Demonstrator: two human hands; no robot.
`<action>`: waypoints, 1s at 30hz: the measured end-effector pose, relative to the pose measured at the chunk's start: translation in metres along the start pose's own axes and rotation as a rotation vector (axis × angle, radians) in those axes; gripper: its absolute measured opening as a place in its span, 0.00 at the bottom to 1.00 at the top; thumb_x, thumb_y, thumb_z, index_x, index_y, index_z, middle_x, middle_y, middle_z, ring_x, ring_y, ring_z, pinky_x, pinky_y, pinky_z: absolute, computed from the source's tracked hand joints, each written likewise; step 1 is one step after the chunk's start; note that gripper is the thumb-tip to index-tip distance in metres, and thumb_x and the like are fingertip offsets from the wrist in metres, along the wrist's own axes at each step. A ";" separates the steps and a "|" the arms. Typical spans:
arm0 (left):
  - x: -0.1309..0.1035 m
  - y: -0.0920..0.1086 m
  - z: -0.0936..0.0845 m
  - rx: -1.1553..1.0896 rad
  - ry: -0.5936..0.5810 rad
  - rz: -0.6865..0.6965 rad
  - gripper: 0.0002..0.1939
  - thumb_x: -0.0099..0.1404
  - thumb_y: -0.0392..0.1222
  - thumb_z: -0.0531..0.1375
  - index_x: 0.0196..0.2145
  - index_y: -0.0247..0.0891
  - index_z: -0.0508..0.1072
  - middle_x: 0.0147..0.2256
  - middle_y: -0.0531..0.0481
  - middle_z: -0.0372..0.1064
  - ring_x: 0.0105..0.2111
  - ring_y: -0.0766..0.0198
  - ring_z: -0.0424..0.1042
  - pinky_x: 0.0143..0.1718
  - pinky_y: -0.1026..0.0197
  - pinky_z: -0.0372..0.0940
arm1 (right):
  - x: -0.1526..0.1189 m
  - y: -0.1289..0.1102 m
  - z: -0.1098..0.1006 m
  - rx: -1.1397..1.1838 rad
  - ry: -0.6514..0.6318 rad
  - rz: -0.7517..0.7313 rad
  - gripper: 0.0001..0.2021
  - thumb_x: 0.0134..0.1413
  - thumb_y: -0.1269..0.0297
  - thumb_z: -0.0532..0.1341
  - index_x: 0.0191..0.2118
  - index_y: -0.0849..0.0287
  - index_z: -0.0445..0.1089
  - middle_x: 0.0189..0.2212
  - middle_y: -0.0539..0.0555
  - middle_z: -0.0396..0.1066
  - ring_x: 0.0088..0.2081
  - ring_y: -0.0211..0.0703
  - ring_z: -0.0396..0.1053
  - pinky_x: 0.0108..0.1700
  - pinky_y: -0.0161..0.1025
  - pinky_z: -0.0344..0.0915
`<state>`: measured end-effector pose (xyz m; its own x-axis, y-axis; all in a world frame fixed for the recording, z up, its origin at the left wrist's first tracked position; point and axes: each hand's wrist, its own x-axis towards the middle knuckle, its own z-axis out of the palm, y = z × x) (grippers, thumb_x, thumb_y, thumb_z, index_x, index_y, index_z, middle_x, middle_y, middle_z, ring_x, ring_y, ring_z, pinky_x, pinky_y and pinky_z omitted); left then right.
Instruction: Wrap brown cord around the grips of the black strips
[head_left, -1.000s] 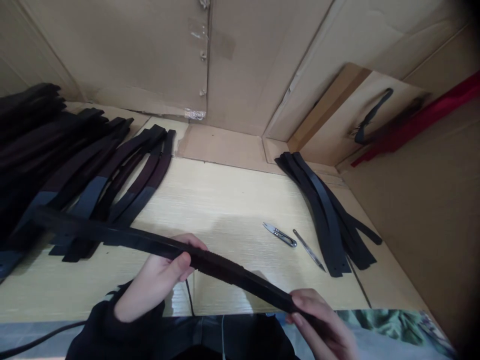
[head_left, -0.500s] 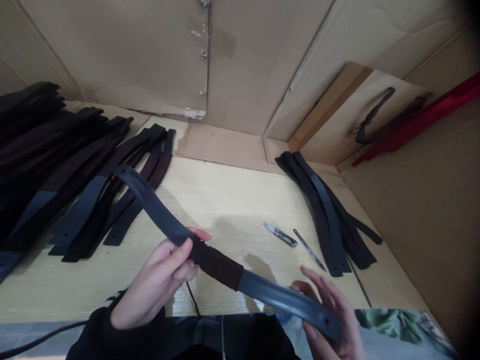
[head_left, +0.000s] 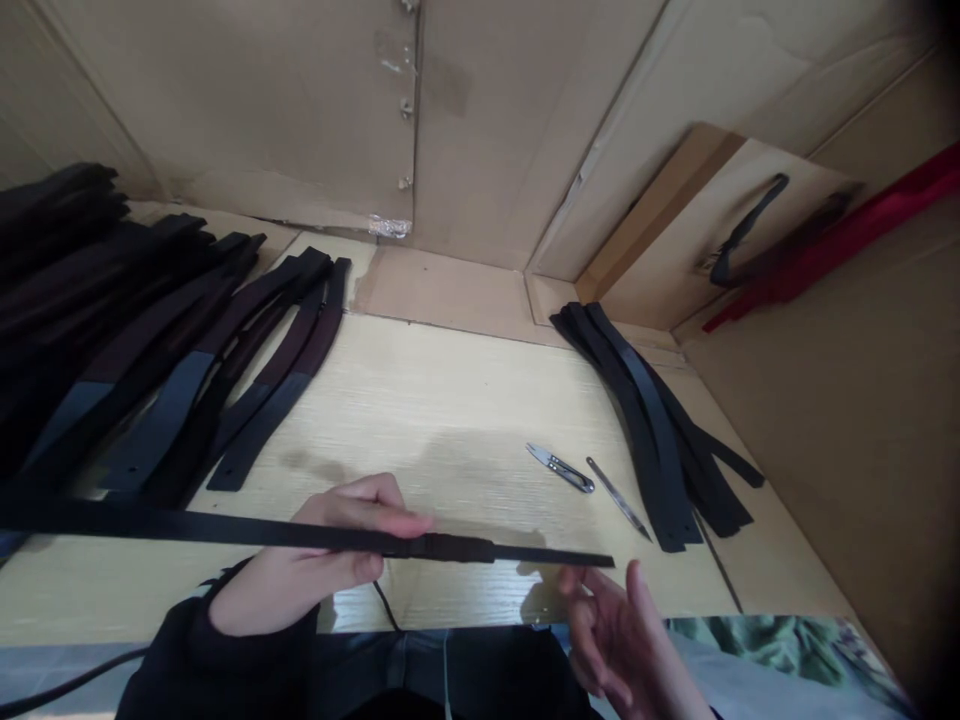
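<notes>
A long black strip (head_left: 225, 528) is seen edge-on, running from the left edge of the view to the lower middle. Pinched around it is my left hand (head_left: 349, 540), fingers above and thumb below. Just right of those fingers, a dark bunched sleeve (head_left: 461, 548) surrounds the strip. My right hand (head_left: 615, 630) is below the strip's right end, with its fingers apart and the palm partly turned up. Its fingertips are close to that end; whether they touch it I cannot tell.
Dark sleeved strips (head_left: 262, 400) are piled on the left of the pale table (head_left: 450, 400). More black strips (head_left: 652, 430) lie on the right, beside small snips (head_left: 561, 468) and a thin metal tool (head_left: 619, 500). Cardboard walls (head_left: 487, 120) stand behind.
The strip has turned from flat-facing to edge-on and shifted left, nearly level now. My right hand has let go of its end and moved slightly left.
</notes>
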<state>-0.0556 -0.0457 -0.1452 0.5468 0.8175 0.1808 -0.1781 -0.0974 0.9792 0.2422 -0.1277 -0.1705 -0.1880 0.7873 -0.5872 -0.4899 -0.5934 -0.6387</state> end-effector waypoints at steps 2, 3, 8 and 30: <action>0.001 0.000 0.001 -0.023 -0.023 0.003 0.13 0.63 0.48 0.59 0.45 0.52 0.76 0.30 0.51 0.62 0.27 0.67 0.61 0.28 0.63 0.60 | 0.000 0.000 0.000 -0.005 0.034 0.006 0.30 0.56 0.37 0.44 0.38 0.59 0.69 0.11 0.45 0.61 0.11 0.24 0.38 0.17 0.28 0.44; 0.002 0.000 0.001 -0.022 -0.023 0.003 0.13 0.63 0.48 0.59 0.45 0.51 0.77 0.29 0.51 0.62 0.27 0.67 0.61 0.28 0.63 0.60 | -0.001 -0.001 0.001 -0.005 0.041 0.012 0.29 0.57 0.38 0.44 0.40 0.58 0.69 0.11 0.44 0.59 0.11 0.24 0.37 0.17 0.28 0.43; 0.004 -0.001 0.003 0.064 0.054 -0.036 0.14 0.64 0.50 0.58 0.44 0.48 0.78 0.29 0.50 0.63 0.28 0.64 0.64 0.28 0.62 0.61 | -0.006 -0.005 0.003 -0.008 0.044 0.009 0.16 0.56 0.49 0.57 0.35 0.58 0.69 0.14 0.42 0.53 0.15 0.24 0.38 0.20 0.27 0.44; 0.011 0.002 0.035 -0.278 0.603 -0.475 0.25 0.58 0.59 0.59 0.44 0.35 0.74 0.19 0.61 0.41 0.20 0.70 0.44 0.24 0.65 0.49 | -0.018 0.011 -0.008 -1.257 0.354 -1.424 0.16 0.45 0.85 0.62 0.38 0.60 0.74 0.39 0.56 0.71 0.40 0.46 0.73 0.36 0.40 0.71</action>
<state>-0.0215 -0.0572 -0.1379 0.0950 0.9088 -0.4062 -0.2775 0.4160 0.8660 0.2466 -0.1502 -0.1709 -0.0309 0.7573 0.6523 0.7252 0.4661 -0.5068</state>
